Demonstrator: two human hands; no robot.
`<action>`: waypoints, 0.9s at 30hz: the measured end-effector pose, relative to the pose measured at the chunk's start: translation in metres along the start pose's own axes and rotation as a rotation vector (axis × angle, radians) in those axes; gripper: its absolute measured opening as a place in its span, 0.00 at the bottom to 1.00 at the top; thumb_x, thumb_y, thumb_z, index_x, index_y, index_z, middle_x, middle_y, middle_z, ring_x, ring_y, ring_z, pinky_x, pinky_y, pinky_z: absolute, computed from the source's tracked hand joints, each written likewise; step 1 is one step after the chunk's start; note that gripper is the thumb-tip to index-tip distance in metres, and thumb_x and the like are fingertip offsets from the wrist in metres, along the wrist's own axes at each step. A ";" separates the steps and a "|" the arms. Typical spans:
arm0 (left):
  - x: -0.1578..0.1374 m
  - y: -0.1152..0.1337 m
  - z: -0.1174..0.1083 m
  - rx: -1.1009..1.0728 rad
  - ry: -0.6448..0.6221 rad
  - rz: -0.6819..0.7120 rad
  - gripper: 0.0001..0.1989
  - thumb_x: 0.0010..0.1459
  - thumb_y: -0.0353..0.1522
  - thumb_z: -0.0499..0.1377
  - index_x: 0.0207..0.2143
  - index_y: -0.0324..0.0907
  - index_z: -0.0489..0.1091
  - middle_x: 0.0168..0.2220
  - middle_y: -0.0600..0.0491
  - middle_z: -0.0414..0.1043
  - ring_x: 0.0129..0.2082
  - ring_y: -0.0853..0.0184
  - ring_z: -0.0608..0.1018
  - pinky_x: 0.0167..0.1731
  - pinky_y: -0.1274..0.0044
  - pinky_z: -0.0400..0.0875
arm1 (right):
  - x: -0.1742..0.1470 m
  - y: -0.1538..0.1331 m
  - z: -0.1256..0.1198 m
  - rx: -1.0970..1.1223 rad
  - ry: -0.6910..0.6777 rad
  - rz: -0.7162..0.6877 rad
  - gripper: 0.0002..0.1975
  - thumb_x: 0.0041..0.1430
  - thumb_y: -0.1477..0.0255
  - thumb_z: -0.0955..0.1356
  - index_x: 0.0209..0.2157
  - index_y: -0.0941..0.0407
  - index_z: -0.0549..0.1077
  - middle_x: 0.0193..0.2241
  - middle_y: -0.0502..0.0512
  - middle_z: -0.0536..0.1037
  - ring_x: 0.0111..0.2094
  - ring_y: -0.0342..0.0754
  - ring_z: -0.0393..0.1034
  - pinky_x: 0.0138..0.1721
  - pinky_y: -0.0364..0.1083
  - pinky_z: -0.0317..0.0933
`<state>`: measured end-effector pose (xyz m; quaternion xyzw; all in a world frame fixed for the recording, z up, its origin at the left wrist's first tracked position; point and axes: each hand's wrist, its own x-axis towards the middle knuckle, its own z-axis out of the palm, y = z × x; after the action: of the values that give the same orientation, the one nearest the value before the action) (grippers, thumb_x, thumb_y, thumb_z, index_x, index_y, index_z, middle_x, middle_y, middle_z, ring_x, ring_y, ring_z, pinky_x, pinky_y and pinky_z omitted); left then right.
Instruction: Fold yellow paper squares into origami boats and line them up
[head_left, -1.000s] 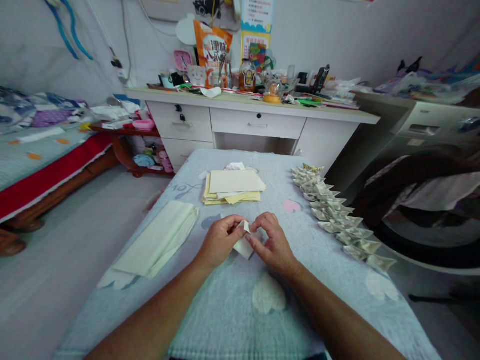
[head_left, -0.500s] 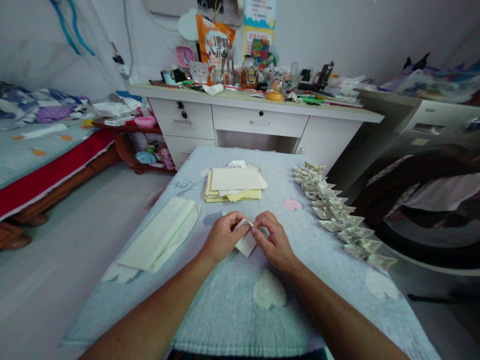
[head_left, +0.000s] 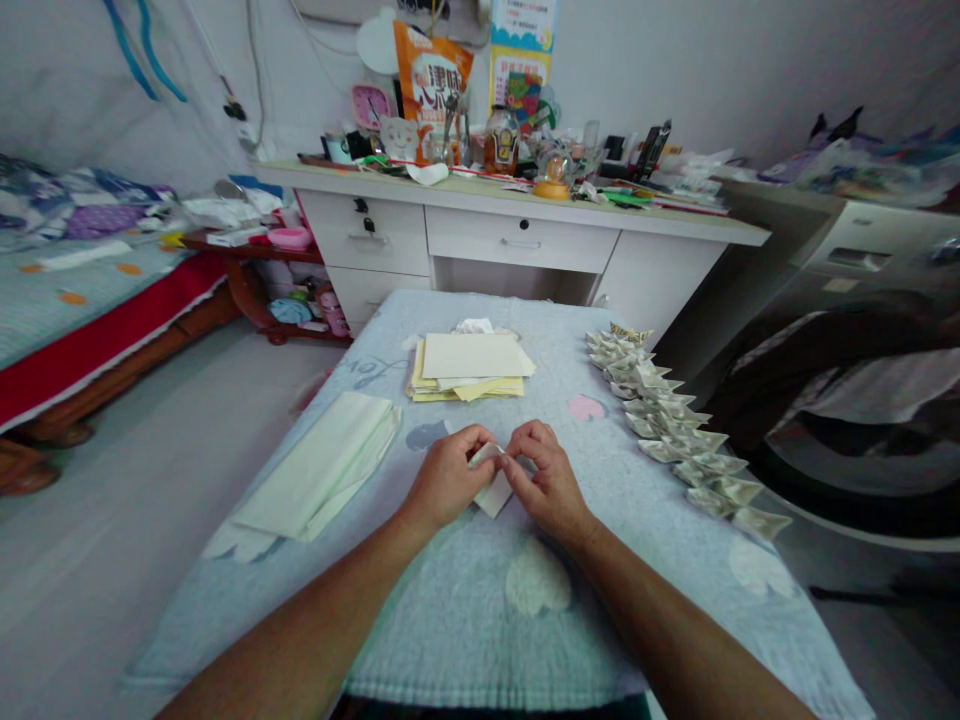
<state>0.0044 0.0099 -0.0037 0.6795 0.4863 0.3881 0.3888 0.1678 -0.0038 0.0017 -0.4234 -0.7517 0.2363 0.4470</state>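
Folded paper sits pinched in both the left hand and right hand, thumbs close together; light, even pressure should keep edges crisp

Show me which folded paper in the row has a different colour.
The farthest folded paper: it is yellowish with dark markings, while the other folded papers look pale grey.

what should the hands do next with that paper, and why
Probably pinch the paper firmly along its top edge, to sharpen any crease there. The left hand and right hand nearly meet at that edge, both holding it, while the lower corner sticks out below them. The hands partly hide the edge, so the fold itself is hard to judge.
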 end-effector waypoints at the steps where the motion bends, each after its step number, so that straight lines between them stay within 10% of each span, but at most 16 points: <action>1: 0.000 0.000 0.000 -0.028 -0.022 -0.010 0.04 0.51 0.31 0.58 0.31 0.40 0.70 0.24 0.58 0.68 0.24 0.71 0.70 0.25 0.81 0.60 | 0.000 0.000 0.000 -0.008 0.000 -0.004 0.04 0.58 0.73 0.66 0.28 0.55 0.70 0.32 0.53 0.67 0.39 0.49 0.61 0.42 0.49 0.56; 9: 0.003 0.001 -0.002 -0.179 -0.011 -0.063 0.02 0.49 0.29 0.56 0.28 0.40 0.68 0.23 0.59 0.65 0.23 0.73 0.66 0.23 0.82 0.59 | -0.002 -0.004 -0.002 0.047 -0.058 -0.040 0.03 0.55 0.71 0.68 0.30 0.55 0.70 0.35 0.54 0.67 0.40 0.50 0.62 0.44 0.50 0.57; 27: 0.000 0.007 -0.007 -0.425 -0.120 -0.112 0.14 0.57 0.41 0.57 0.32 0.38 0.71 0.25 0.56 0.68 0.25 0.72 0.68 0.26 0.81 0.61 | 0.001 0.010 0.000 0.517 -0.118 0.363 0.14 0.55 0.62 0.70 0.26 0.56 0.66 0.21 0.45 0.64 0.23 0.40 0.56 0.25 0.41 0.51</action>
<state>0.0006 0.0092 0.0058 0.5760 0.4066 0.4186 0.5724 0.1715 0.0024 -0.0054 -0.4085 -0.6035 0.5195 0.4460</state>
